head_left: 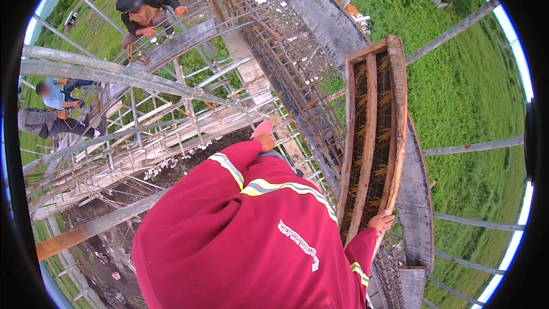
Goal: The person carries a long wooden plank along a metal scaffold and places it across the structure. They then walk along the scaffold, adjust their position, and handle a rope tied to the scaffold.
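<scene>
**Wooden form panel held at its lower end, high on the rebar frame**

I see my right hand (382, 221) closed around the bottom edge of a long wooden form panel (373, 132), fingers wrapped on the frame's lower right corner. The panel stands nearly upright and leans against the grey concrete wall (413, 194) just behind it, with mesh between its slats. My left hand (265, 140) reaches forward past my red sleeve (240, 166) toward the rebar cage (286, 69); I cannot tell whether it is spread or gripping, because the sleeve covers most of it. Grey scaffold tubes (103, 77) cross on my left. Three other people sit or crouch on the scaffold well apart from me, one in dark clothing (146, 14) at the top.
</scene>
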`<state>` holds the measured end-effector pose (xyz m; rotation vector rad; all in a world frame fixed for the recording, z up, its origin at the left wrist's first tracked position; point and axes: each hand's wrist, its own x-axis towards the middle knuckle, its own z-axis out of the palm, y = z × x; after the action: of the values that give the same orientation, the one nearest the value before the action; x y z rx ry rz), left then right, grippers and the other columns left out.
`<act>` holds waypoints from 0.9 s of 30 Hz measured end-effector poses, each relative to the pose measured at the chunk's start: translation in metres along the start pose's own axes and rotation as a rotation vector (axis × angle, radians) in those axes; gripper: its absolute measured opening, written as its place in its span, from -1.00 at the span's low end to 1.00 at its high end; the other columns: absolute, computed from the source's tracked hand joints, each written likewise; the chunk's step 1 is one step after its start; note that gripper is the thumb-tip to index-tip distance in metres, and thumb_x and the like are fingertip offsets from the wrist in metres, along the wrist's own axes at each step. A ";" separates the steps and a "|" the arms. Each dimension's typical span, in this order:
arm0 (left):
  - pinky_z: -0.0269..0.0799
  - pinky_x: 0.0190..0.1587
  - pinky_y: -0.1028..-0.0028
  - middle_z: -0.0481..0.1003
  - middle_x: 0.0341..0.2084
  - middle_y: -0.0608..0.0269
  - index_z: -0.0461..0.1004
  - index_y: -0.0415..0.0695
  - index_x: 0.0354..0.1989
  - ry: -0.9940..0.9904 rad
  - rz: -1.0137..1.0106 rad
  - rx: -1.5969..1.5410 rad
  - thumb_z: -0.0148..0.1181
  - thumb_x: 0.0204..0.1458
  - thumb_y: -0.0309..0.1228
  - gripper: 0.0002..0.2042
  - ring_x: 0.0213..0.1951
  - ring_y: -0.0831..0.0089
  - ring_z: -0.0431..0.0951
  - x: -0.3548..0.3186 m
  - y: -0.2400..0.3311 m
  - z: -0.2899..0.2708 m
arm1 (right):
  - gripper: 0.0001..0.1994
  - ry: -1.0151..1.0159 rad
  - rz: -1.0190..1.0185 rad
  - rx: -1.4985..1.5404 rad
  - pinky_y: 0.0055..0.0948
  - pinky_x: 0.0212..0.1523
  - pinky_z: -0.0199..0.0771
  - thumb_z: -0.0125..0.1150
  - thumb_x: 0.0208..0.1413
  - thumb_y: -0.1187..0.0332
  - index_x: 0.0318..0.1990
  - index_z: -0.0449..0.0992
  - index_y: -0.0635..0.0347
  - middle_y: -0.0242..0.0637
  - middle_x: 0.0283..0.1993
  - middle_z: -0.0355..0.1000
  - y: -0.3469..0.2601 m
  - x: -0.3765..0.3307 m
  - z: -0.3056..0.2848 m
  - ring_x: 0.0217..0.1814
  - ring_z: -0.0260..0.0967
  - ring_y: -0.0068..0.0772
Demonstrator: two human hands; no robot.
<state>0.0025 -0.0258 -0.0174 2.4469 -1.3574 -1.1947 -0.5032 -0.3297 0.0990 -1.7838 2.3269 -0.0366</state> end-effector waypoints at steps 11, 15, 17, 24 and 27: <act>0.38 0.03 0.21 0.56 -0.19 0.02 0.62 -0.11 -0.24 0.042 -0.041 -0.151 0.06 0.06 -0.13 -0.66 -0.09 0.08 0.53 -0.007 0.007 -0.008 | -0.24 -0.023 0.048 0.018 0.16 0.35 -0.20 -0.46 0.24 -0.28 0.45 -0.22 -0.03 -0.02 0.49 -0.27 -0.004 -0.003 -0.003 0.51 -0.39 0.17; 0.39 0.02 0.21 0.56 -0.21 0.00 0.62 -0.11 -0.25 0.057 -0.073 -0.179 0.06 0.06 -0.14 -0.67 -0.11 0.07 0.53 -0.010 0.008 -0.010 | -0.24 -0.031 0.039 0.020 0.17 0.35 -0.21 -0.47 0.23 -0.29 0.45 -0.22 -0.05 -0.05 0.49 -0.27 -0.006 -0.004 -0.004 0.52 -0.41 0.15; 0.39 0.02 0.21 0.56 -0.21 0.00 0.62 -0.11 -0.24 0.051 -0.052 -0.139 0.06 0.06 -0.14 -0.67 -0.11 0.07 0.54 -0.010 0.009 -0.011 | -0.24 -0.037 0.056 0.035 0.18 0.35 -0.21 -0.47 0.23 -0.29 0.45 -0.22 -0.06 -0.06 0.50 -0.27 -0.005 -0.004 -0.004 0.52 -0.41 0.14; 0.38 0.04 0.23 0.56 -0.19 0.01 0.62 -0.12 -0.23 0.035 -0.033 -0.117 0.06 0.06 -0.14 -0.66 -0.08 0.09 0.53 -0.009 0.010 -0.013 | -0.24 -0.009 0.026 0.026 0.22 0.34 -0.23 -0.48 0.23 -0.29 0.45 -0.22 -0.05 -0.07 0.50 -0.27 -0.004 -0.004 -0.002 0.52 -0.40 0.11; 0.37 0.05 0.23 0.56 -0.18 0.02 0.62 -0.12 -0.22 0.033 -0.048 -0.139 0.06 0.07 -0.14 -0.66 -0.07 0.09 0.52 -0.009 0.011 -0.013 | -0.24 -0.014 0.036 0.019 0.23 0.33 -0.22 -0.49 0.23 -0.30 0.45 -0.21 -0.04 -0.07 0.49 -0.26 -0.005 -0.004 -0.002 0.52 -0.40 0.09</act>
<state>0.0014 -0.0290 0.0019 2.4035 -1.1713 -1.2100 -0.4979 -0.3275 0.1026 -1.7271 2.3400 -0.0406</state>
